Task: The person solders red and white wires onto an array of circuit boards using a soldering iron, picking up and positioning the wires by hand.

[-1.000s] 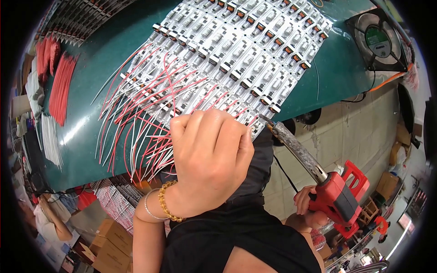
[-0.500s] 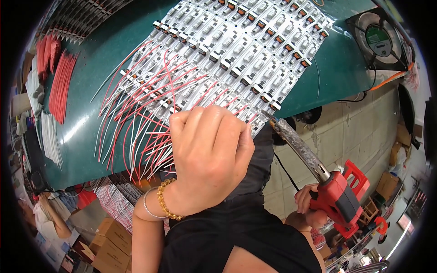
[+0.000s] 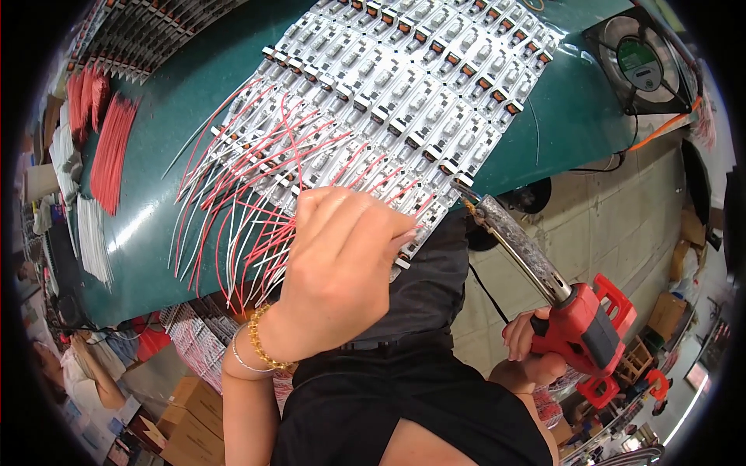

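While right hand (image 3: 532,353) grips it – red soldering iron (image 3: 544,287) (tip crusted)

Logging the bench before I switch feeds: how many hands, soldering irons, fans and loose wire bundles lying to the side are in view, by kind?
Hands: 2, left hand over the wired panel, right hand on the iron's grip
Soldering iron: 1
Fan: 1
Red wire bundles: 2
White wire bundle: 1
Total: 7
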`<state>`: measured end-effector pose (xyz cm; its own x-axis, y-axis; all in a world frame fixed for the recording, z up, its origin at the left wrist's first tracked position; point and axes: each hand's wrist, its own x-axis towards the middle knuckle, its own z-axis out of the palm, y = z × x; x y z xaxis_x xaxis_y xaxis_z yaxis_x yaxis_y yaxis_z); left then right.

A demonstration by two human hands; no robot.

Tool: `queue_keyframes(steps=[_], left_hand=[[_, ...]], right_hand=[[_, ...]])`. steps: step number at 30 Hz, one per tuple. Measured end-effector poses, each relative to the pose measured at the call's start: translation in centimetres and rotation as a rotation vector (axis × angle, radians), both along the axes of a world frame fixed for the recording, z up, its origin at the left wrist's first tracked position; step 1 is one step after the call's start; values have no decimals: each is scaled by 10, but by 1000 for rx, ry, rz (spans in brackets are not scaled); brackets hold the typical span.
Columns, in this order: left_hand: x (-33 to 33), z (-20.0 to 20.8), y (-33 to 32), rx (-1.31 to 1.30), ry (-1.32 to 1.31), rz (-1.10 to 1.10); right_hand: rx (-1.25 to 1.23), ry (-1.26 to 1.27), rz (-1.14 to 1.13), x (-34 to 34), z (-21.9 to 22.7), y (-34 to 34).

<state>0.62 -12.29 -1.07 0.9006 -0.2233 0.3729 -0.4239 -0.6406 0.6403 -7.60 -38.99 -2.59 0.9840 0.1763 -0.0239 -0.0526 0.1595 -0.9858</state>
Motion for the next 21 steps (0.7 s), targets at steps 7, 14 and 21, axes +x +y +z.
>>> queue_keyframes(steps=[7,14,21], left_hand=[[-3,3,-11,71,-146,134],[0,-6,-36,168,-72,220],[0,-15,-37,154,-123,230]], right_hand=[[83,-30,24,-8,-10,-11],[-24,-42,-34,-18,-9,-13],[148,189,-283,-27,-4,-6]])
